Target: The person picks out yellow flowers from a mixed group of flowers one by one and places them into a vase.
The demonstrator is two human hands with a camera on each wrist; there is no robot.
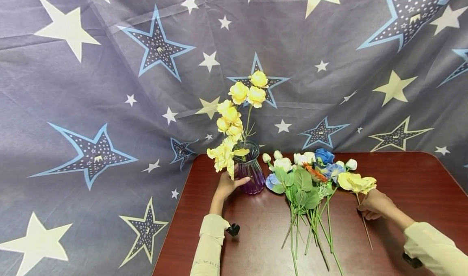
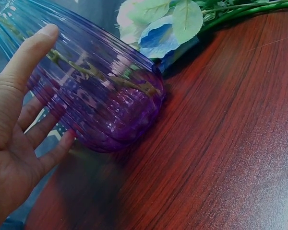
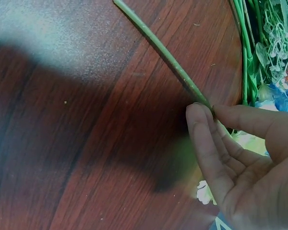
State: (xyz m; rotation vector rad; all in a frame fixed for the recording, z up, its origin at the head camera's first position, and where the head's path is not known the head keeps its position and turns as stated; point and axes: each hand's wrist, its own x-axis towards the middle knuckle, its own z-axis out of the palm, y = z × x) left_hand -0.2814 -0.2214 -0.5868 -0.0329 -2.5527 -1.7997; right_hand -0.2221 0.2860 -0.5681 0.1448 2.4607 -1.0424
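Note:
My left hand (image 1: 228, 184) holds a ribbed glass vase (image 1: 252, 176), clear bluish above and purple below. In the left wrist view the thumb lies on the near side of the vase (image 2: 110, 96) and the other fingers reach behind it. Yellow artificial flowers (image 1: 230, 113) rise from the vase, some drooping over its left side. At the right, my right hand (image 1: 378, 205) pinches the stem of a single yellow flower (image 1: 356, 182) between thumb and fingers. That green stem (image 3: 168, 57) slants away from the fingertips in the right wrist view.
Between the hands, a pile of artificial flowers (image 1: 303, 178) in white, blue and orange lies on the dark red wooden table (image 1: 256, 235), stems toward me. A grey cloth with stars (image 1: 109, 97) hangs behind the table.

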